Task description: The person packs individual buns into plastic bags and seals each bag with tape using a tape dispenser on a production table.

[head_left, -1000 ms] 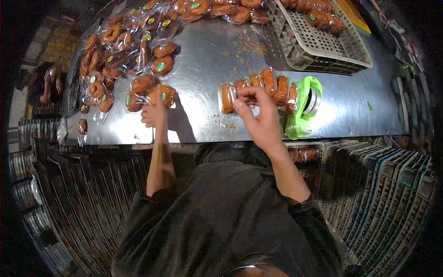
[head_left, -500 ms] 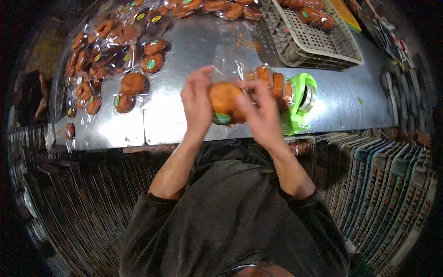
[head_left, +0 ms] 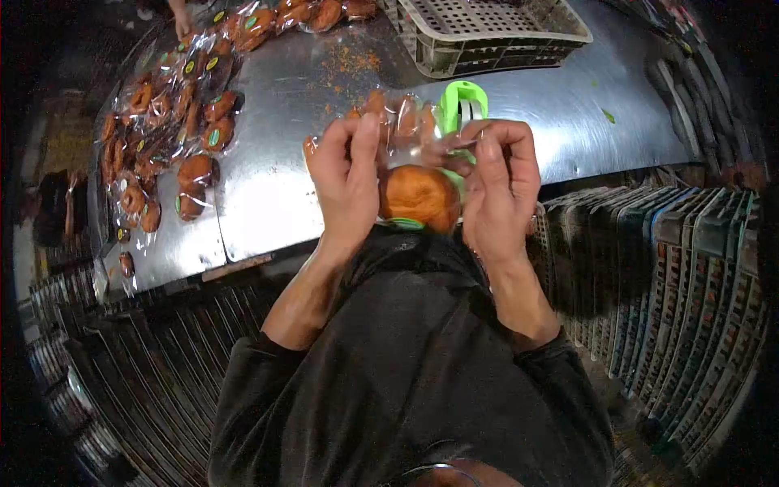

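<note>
Between my hands hangs a clear plastic bag (head_left: pixel 406 146) with round brown baked goods (head_left: pixel 420 195) and a green label in its lower part. My left hand (head_left: pixel 349 174) pinches the bag's upper left side between thumb and fingers. My right hand (head_left: pixel 503 178) pinches the upper right side, its fingers curled. Just behind the bag stands a bright green tape dispenser (head_left: pixel 464 101), partly hidden by my right hand and the plastic. More brown baked pieces (head_left: pixel 377 104) lie beyond the bag on the metal table (head_left: pixel 284 174).
Many bagged baked goods (head_left: pixel 195 170) cover the table's left side and far edge. A pale perforated crate (head_left: pixel 495 45) sits at the back right. Another person's hand (head_left: pixel 182 23) shows at the top left. Stacked crates (head_left: pixel 690 284) stand at the lower right.
My hands have gone from around the baked goods up to the bag's upper part, and the goods hang lower. The view has shifted, so table items appear further left and higher.
</note>
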`<state>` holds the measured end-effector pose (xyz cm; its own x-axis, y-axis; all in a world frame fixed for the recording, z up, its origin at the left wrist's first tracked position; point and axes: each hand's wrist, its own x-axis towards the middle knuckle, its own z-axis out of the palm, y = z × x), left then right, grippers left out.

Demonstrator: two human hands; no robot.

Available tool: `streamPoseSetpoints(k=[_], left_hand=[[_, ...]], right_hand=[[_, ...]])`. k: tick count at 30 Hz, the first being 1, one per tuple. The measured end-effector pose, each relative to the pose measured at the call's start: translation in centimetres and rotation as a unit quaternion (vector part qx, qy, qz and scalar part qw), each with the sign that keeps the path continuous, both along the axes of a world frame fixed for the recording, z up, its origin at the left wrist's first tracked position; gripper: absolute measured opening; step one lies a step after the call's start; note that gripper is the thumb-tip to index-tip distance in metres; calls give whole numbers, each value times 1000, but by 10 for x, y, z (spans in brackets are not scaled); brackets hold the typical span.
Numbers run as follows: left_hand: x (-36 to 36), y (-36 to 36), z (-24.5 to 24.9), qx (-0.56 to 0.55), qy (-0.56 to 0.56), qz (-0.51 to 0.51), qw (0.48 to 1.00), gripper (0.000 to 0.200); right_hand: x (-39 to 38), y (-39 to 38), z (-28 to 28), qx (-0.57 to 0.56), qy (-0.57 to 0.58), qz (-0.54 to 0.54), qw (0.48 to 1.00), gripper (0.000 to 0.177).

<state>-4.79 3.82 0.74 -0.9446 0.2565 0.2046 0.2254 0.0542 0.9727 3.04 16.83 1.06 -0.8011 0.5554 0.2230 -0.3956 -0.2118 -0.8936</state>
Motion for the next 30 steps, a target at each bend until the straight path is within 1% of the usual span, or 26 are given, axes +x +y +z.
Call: streamPoseSetpoints(k=[1,2,4,7,8,9,10,12,13,14,15,16,17,18,19,20,21,22,23,24,25,26,27,28,29,30], left_hand=[[-3,5,-1,-27,-2,-4,1000,21],[-1,11,-17,-44,85,53,994,21],[11,25,-13,19,288,133,948,25],[31,20,8,-89,214,15,973,28],[35,17,9,-38,103,11,994,19],[35,17,10,18,-5,1,1000,13],[33,19,7,63,-39,30,997,14],[30,21,-2,149,-112,88,979,16],[29,22,-1,156,-133,96,974,18],[28,23,-1,163,-156,102,969,19],[31,25,-3,169,-184,108,962,21],[35,23,-4,112,-151,95,978,20],[33,23,-9,98,-40,105,989,18],[28,21,-17,83,74,114,987,16],[25,18,-20,65,185,120,973,15],[22,6,-18,33,172,60,983,22],[19,3,-12,80,97,12,992,29],[18,1,-6,126,18,-35,991,36],[17,-3,-2,170,-59,-80,980,44],[15,-11,-3,108,-68,-91,988,58],[13,-15,-2,91,-84,-88,988,60],[11,-19,-1,75,-101,-85,988,62],[10,-23,0,58,-118,-81,988,64],[13,-23,4,84,-109,-65,988,54],[7,-28,6,-41,0,-80,996,46],[0,-34,7,-163,109,-94,976,39]], right_hand=[[-4,-2,2,-24,22,15,999,10],[-9,-7,1,-43,39,24,998,10],[-9,-1,-6,-31,11,46,998,12],[-10,4,-6,-9,-4,51,999,9],[-15,4,-4,46,-4,17,999,7],[-21,5,-2,103,1,-22,994,6],[-23,5,0,143,6,-70,987,11],[-21,8,-4,360,89,-113,922,21],[-23,10,-7,463,133,-135,866,26],[-17,-1,-11,470,78,-101,873,35],[-13,-7,-17,438,48,-69,895,36],[-9,-12,-23,405,17,-37,913,38],[-6,-14,-32,369,-12,-6,929,39],[-11,-12,-35,350,14,35,936,40],[-7,-7,-35,392,4,29,920,37],[-1,-2,-32,433,-7,20,901,34],[-1,1,-23,475,-18,10,880,32],[-5,-2,-18,398,9,4,917,24],[-5,-2,-18,371,-4,24,928,26],[-7,-1,-18,343,-15,42,938,27],[-8,-2,-18,314,-26,60,947,29],[-11,-2,-16,330,-20,48,942,24],[-12,-2,-18,384,-15,18,923,20],[-14,-2,-23,437,-10,-13,899,17],[-17,-4,-25,488,-6,-46,872,13],[-20,-10,-25,502,0,-79,861,6]])
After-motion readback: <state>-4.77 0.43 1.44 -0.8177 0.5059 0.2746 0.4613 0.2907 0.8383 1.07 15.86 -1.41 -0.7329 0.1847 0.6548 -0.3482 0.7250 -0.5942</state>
